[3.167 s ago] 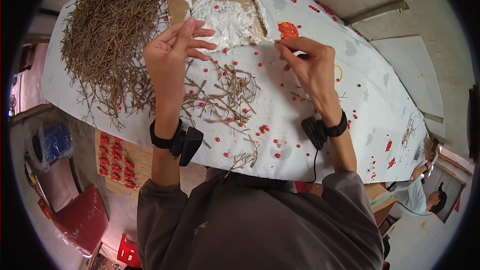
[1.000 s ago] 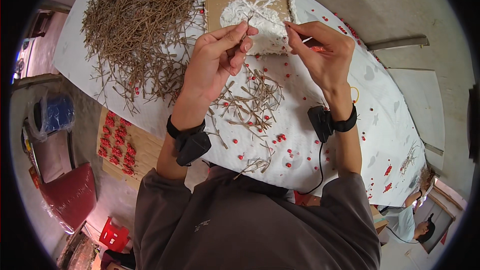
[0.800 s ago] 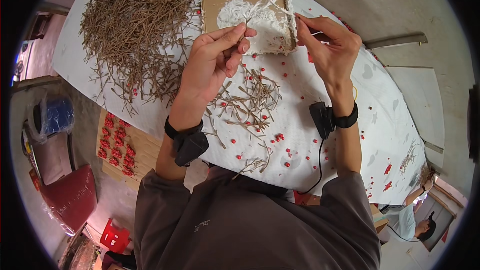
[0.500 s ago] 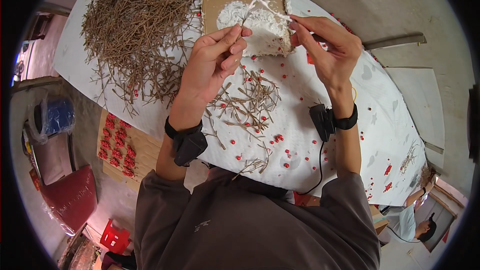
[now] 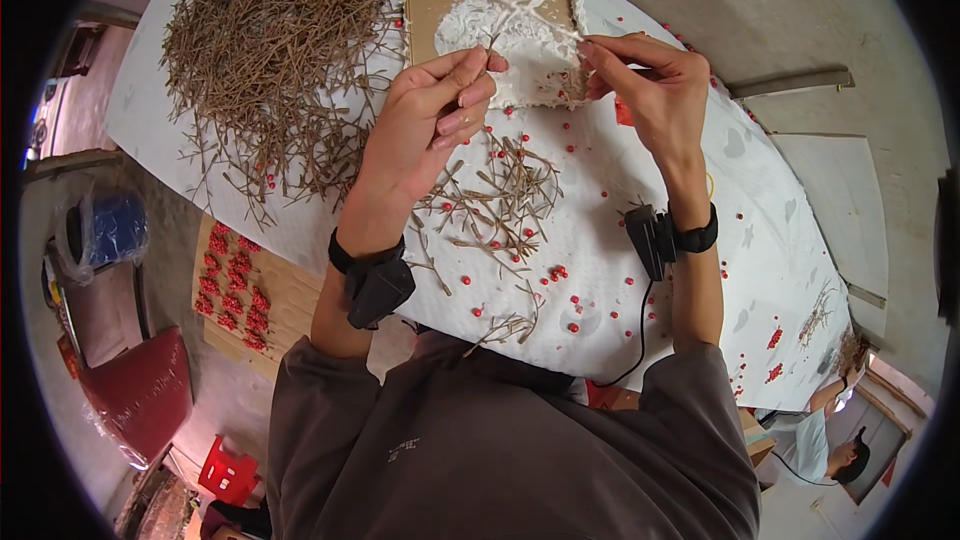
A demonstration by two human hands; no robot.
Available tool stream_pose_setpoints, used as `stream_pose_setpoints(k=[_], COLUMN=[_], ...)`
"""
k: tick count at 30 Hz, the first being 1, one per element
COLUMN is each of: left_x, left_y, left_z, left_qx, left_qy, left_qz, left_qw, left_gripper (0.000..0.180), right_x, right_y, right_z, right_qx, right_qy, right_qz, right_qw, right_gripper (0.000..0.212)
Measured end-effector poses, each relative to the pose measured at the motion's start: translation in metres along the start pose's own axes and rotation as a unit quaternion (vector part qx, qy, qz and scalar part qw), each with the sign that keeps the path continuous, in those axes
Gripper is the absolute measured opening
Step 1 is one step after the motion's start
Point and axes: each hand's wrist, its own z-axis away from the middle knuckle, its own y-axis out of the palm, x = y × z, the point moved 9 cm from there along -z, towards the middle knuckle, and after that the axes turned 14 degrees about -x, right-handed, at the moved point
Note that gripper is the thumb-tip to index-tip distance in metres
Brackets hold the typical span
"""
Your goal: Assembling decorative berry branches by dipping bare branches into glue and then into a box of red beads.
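Note:
My left hand [image 5: 420,115] is closed, thumb and fingertips pinching the stem of a forked twig [image 5: 518,8]. White paste coats the twig's branches, which are a little blurred over a shallow gold tray [image 5: 422,2]. In the tray lies a mass of white paste [image 5: 462,28], with bits of red toward its near right side. My right hand [image 5: 655,90] has thumb and forefinger pinched together at the twig's right-hand tip. Whatever sits between those fingertips is too small to make out.
A big heap of brown twigs [image 5: 270,60] covers the table's far left. Loose twigs [image 5: 505,190] and scattered red berries [image 5: 558,272] lie nearer me. Berry-covered sprigs [image 5: 238,272] rest on cardboard at the left. Another person [image 5: 825,450] is at far lower right.
My right hand has shifted slightly left and its wrist has turned a little. The twig's white branches have moved and blurred. My left hand stays nearly in place, still pinching the stem.

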Motion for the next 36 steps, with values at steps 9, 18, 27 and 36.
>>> stream_pose_setpoints(k=[9, 18, 27, 36], left_x=[-0.003, -0.025, -0.030, -0.032], left_y=[-0.005, -0.005, 0.002, 0.003], left_z=[0.001, 0.010, 0.015, 0.018], left_qx=[-0.005, -0.131, -0.132, -0.155], left_qy=[0.013, 0.188, 0.234, 0.273], left_qz=[-0.004, -0.168, -0.210, -0.256], left_qw=[1.000, 0.959, 0.940, 0.914], left_gripper=[0.027, 0.028, 0.025, 0.023], right_x=[0.010, 0.054, 0.064, 0.046], right_y=[-0.032, -0.009, 0.012, -0.001], right_z=[-0.010, 0.010, 0.025, 0.014], right_qx=[-0.113, -0.025, -0.018, -0.034], right_qy=[-0.094, -0.162, -0.212, -0.156], right_qz=[0.013, 0.050, 0.087, 0.142], right_qw=[0.989, 0.985, 0.973, 0.977], right_gripper=[0.015, 0.014, 0.015, 0.013])
